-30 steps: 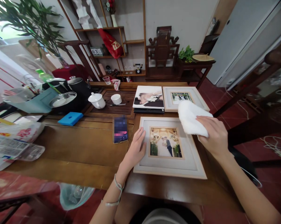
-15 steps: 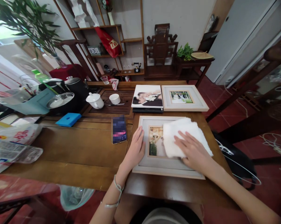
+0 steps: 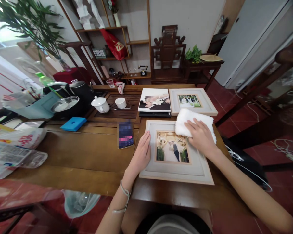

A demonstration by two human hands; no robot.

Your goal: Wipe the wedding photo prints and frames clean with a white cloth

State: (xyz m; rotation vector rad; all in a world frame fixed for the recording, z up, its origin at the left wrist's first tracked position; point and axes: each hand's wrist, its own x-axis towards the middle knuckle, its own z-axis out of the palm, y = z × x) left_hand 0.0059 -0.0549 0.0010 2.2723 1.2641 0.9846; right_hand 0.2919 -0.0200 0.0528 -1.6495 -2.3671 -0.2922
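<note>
A light wooden picture frame [image 3: 177, 175] lies on the table before me, holding a photo of a couple [image 3: 172, 148]. My left hand [image 3: 142, 152] rests along the frame's left border, fingers stretched out. A folded white cloth [image 3: 185, 118] is under my right hand [image 3: 201, 135], fingers bent over it and pressing down. The cloth covers the frame's upper right corner and reaches toward the lower edge of a second framed photo [image 3: 207, 103]. Left of that one, a photo panel [image 3: 154, 100] lies on a dark flat piece.
A phone [image 3: 126, 135] lies left of my left hand. Farther left are a white lidded bowl [image 3: 100, 104], a small white cup [image 3: 120, 103], a blue box [image 3: 73, 123], a kettle [image 3: 80, 92] and plastic bags [image 3: 17, 141]. A black bag [image 3: 246, 165] sits beyond the table's right edge.
My right hand has slid the cloth up and to the right, from the photo toward the frame's upper right corner. The couple's photo is now uncovered. My left hand has stayed at the left border.
</note>
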